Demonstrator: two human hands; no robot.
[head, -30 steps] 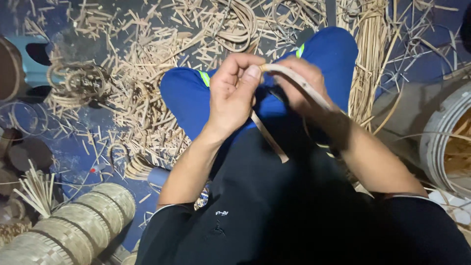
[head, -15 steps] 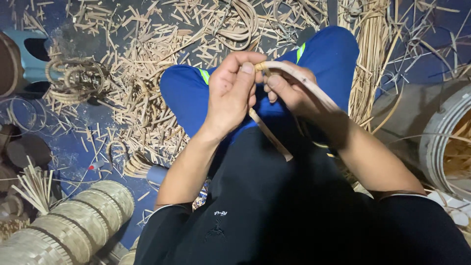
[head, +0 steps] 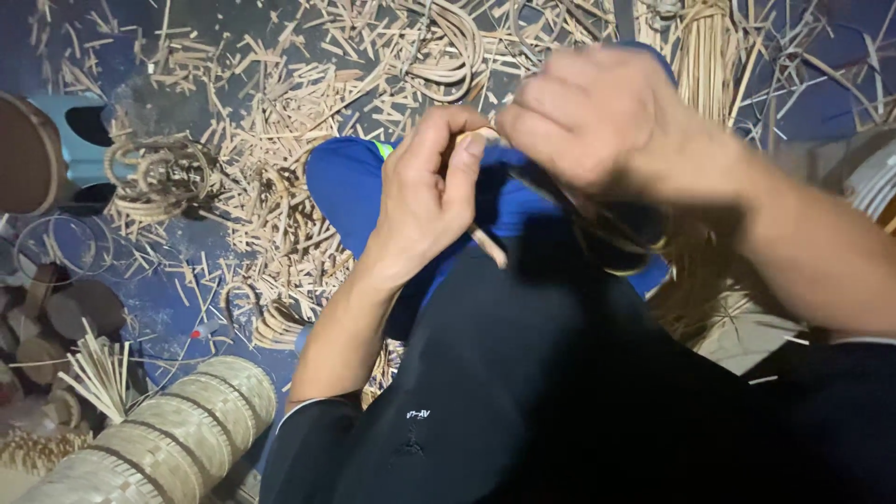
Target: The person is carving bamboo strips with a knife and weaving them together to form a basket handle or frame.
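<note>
Rattan strip (head: 487, 246) sits between both hands, up over my lap above the blue trouser leg (head: 347, 191). One tan end pokes out below the left hand (head: 425, 201), angled down and to the right; the rest runs behind the fingers toward the right hand (head: 597, 117).

Left hand: fingers curled, thumb and forefinger pinched shut on the strip near its top end. Firm grip as far as I can see.

Right hand: blurred, closed into a loose fist just beside the left, knuckles toward the camera. It looks closed on the strip's other part, but I can't see the contact itself. A dark curved band (head: 607, 252) hangs below that wrist; can't tell whether it's the same strip.

Hands nearly touching at the fingertips.

Around them:
- floor (head: 177, 308) is dark blue, covered in short cut cane scraps (head: 280, 140)
- coiled cane hoops (head: 154, 177) lie to the left, well apart from the hands
- larger cane loops (head: 448, 51) at top centre
- long cane bundle (head: 700, 56) at top right
- woven ribbed cylinder (head: 159, 439) at bottom left, lying on its side
- small bunch of cut sticks (head: 98, 373) just beside it
</note>
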